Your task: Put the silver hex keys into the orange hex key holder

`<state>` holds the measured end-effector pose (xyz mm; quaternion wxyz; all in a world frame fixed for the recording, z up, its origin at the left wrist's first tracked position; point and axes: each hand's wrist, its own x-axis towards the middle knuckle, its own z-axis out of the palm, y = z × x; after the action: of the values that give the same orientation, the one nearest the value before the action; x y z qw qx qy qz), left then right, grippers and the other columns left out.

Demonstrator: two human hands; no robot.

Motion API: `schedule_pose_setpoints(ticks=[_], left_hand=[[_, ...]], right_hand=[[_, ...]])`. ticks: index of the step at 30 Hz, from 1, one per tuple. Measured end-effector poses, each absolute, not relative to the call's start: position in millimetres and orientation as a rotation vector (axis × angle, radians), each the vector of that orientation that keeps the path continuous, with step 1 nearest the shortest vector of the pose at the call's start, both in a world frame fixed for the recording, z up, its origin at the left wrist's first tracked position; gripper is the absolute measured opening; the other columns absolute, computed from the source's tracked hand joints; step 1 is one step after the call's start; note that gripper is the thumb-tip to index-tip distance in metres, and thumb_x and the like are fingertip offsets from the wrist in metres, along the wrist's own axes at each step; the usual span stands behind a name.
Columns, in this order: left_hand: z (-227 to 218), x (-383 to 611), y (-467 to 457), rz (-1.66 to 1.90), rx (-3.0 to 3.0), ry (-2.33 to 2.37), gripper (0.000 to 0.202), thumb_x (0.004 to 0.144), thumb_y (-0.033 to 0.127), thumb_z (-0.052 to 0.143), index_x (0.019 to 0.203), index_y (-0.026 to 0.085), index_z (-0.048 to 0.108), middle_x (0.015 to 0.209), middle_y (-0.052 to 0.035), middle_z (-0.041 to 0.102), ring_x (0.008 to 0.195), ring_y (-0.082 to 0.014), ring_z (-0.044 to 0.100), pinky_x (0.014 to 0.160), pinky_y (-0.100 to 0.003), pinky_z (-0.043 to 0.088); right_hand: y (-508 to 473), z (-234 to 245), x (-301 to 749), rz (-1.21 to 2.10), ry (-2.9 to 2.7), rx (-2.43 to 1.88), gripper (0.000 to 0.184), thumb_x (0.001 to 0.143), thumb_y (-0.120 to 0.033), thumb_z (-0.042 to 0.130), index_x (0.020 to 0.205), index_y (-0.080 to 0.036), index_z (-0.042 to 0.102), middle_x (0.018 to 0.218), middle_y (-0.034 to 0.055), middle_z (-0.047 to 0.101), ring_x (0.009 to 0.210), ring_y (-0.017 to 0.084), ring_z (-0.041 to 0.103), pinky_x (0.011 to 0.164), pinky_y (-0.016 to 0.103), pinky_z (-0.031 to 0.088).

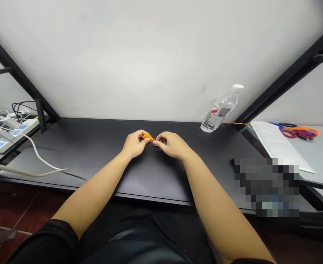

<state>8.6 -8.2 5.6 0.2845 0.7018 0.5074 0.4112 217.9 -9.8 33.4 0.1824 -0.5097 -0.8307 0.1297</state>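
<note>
Above the middle of the black table, my left hand (134, 144) pinches a small orange piece (147, 137) between thumb and fingers. It looks flat and narrows toward the right; its exact kind is too small to tell. Close on the right, my right hand (171, 144) has thumb and fingertips pressed together at the orange piece's right end. Something tiny and shiny shows by those fingertips, but I cannot make out what it is. Both hands are low over the tabletop, almost touching each other.
The black table (95, 146) backs onto a white wall. A water bottle (219, 109) stands at the back right. Left is a power strip (13, 135) with a white cable crossing the table. On the right are a white packet (279, 145), scissors (296, 130) and a pixelated dark object (266, 187).
</note>
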Motion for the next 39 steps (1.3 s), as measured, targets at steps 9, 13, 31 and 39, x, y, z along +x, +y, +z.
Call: schedule_pose_setpoints(ticks=[9,13,31,39], left_hand=[[10,3,-7,1.116,1.836,1.344,0.011,0.086,0.028,0.065,0.094,0.023,0.07,0.097,-0.0021,0.078,0.085,-0.0183,0.069,0.078,-0.032,0.051],[9,4,-7,1.093,1.865,1.321,0.012,0.085,0.028,0.066,0.095,0.023,0.07,0.095,-0.0023,0.077,0.081,-0.0175,0.068,0.075,-0.031,0.05],[9,6,-8,1.172,1.87,1.168,0.012,0.087,0.03,0.066,0.094,0.021,0.069,0.096,-0.0031,0.076,0.08,-0.0165,0.069,0.076,-0.031,0.052],[8,6,-8,1.183,1.838,1.153,0.015,0.087,0.032,0.067,0.095,0.02,0.068,0.097,-0.0038,0.076,0.08,-0.0165,0.068,0.075,-0.03,0.052]], right_hand=[[6,27,247,0.763,-2.247,-1.862,0.032,0.072,-0.051,0.078,0.088,-0.024,0.072,0.097,0.0038,0.073,0.081,0.021,0.065,0.065,0.03,0.044],[8,26,247,0.779,-2.306,-1.831,0.029,0.073,-0.051,0.078,0.081,-0.024,0.069,0.087,0.003,0.071,0.074,0.019,0.062,0.062,0.029,0.042],[-13,36,221,0.694,-1.823,-0.946,0.021,0.087,-0.042,0.07,0.087,-0.021,0.067,0.084,0.004,0.072,0.078,0.019,0.066,0.074,0.034,0.054],[-11,32,216,0.706,-1.73,-0.892,0.023,0.086,-0.044,0.073,0.092,-0.022,0.07,0.089,0.0045,0.073,0.082,0.02,0.069,0.082,0.037,0.057]])
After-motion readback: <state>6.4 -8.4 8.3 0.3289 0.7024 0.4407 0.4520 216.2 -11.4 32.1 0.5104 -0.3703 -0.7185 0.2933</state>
